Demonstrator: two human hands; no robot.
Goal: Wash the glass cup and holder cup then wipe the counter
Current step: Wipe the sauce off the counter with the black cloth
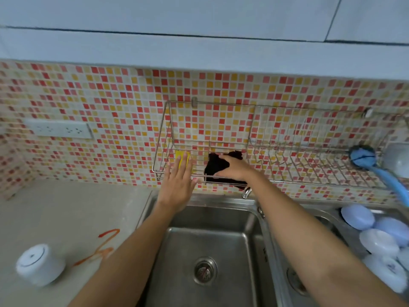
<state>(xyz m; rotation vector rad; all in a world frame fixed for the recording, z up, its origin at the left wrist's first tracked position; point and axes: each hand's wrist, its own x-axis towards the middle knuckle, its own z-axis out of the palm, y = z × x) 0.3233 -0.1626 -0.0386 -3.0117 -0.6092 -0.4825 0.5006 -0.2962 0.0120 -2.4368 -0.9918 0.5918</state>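
Observation:
A wire dish rack (287,149) hangs on the mosaic wall above the steel sink (210,240). My right hand (234,168) grips a dark cloth (215,166) lying in the rack's left section. My left hand (177,182) reaches up with straight fingers, its fingertips at a yellow sponge (182,159) in the rack's left corner. On the counter (66,213) at the lower left a white cup (39,264) stands upside down, beside an orange stain (104,247). I cannot pick out a glass cup.
A second sink basin at the right holds several upturned pale blue and white bowls (376,238). A blue brush (363,157) hangs at the rack's right end beside a white cup (398,159). The tap (246,192) pokes out under my right wrist. A socket strip (58,129) sits on the left wall.

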